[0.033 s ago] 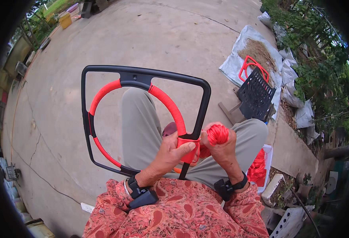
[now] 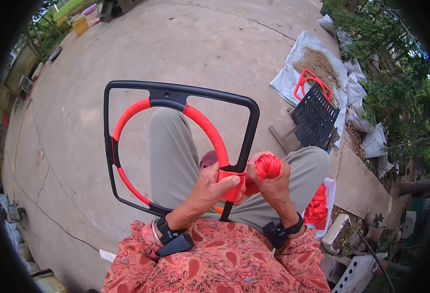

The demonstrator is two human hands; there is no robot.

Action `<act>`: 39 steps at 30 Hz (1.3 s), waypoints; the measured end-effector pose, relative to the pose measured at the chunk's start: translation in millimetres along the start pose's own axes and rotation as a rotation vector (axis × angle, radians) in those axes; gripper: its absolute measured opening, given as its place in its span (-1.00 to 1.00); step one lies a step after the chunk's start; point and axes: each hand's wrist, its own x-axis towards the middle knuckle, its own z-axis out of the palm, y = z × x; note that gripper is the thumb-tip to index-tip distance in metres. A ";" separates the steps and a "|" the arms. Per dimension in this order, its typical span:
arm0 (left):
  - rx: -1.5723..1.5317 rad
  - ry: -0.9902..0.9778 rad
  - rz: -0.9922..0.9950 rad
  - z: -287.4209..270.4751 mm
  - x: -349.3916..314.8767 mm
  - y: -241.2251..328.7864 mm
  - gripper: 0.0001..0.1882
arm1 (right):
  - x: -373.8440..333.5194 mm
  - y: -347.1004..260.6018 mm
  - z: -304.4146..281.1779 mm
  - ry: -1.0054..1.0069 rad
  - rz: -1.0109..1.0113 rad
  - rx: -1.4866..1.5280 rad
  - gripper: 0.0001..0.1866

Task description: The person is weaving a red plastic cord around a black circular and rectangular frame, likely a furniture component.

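Observation:
A black four-sided frame [image 2: 250, 128] with a ring inside it stands over my lap. Red cord [image 2: 207, 128] wraps tightly round several stretches of the ring. My left hand [image 2: 207, 188] grips the frame's near right part, its thumb pressed on a red wrapped section [image 2: 233, 184] where ring and outer bar meet. Close beside it, my right hand [image 2: 275, 183] is closed round a bundle of red cord [image 2: 267, 166], just right of the bar. The fingers of both hands are partly hidden behind what they hold.
At my right a white box [image 2: 328, 210] holds more red cord [image 2: 316, 210]. Farther right, a black slotted plastic panel [image 2: 316, 115] and a red frame [image 2: 312, 83] rest by a pale sheet [image 2: 289, 73]. Filled sacks [image 2: 364, 115] line the plants. A yellow bucket [image 2: 80, 25] stands far left.
The frame's left side has shifted slightly to the right, as if turned a little. Both hands keep their hold, and the cord bundle has barely moved.

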 end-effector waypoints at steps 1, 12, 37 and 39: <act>-0.052 -0.009 0.006 -1.4 0.5 -1.1 -0.71 | -3.1 3.1 1.3 0.044 0.078 0.061 -0.84; -0.448 -0.019 -0.097 -22.1 5.0 -13.6 -0.65 | -5.2 8.1 6.9 0.073 0.246 0.297 -0.91; -0.509 0.230 -0.036 -28.1 9.4 -32.8 -0.76 | -0.4 13.4 14.8 0.042 0.302 0.440 -0.90; -0.518 0.238 -0.029 -27.6 9.6 -32.0 -0.76 | 2.3 22.8 15.8 0.058 0.281 0.467 -0.89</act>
